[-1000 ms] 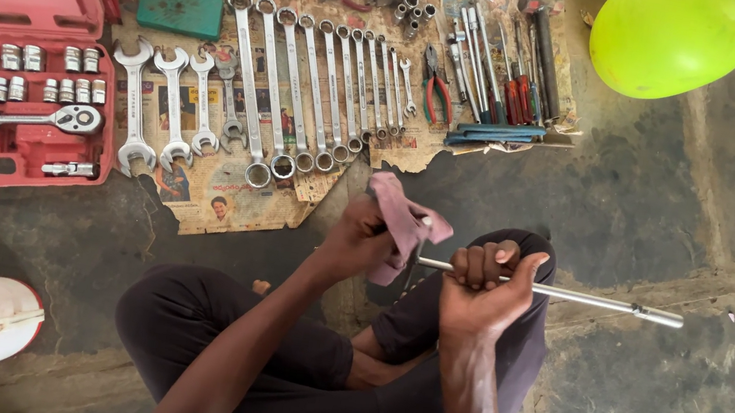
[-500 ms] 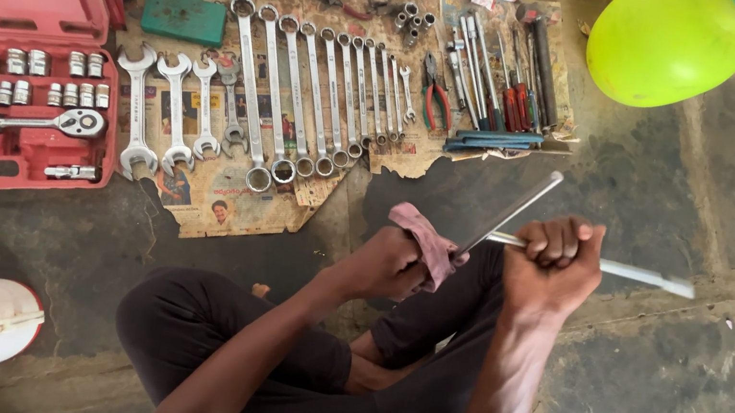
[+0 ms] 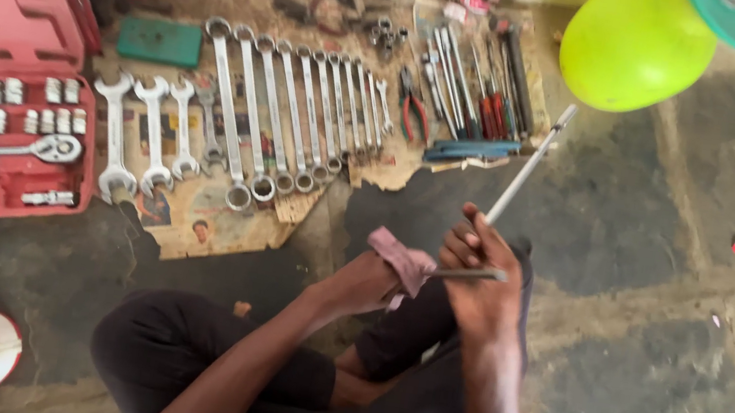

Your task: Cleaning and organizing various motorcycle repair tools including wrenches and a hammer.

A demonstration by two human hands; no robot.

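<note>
A row of spanners [image 3: 283,121] lies on a cardboard sheet [image 3: 218,233] on the floor, far from the seated person. Left of it sits an open socket case [image 3: 0,132]; right of the row lie pliers [image 3: 413,111] and screwdrivers [image 3: 487,88]. Near the person, the left hand [image 3: 366,279] holds a cloth [image 3: 400,258] beside the right hand [image 3: 474,271], which holds a rod [image 3: 529,168] slanting far-right toward a balloon [image 3: 639,43].
</note>
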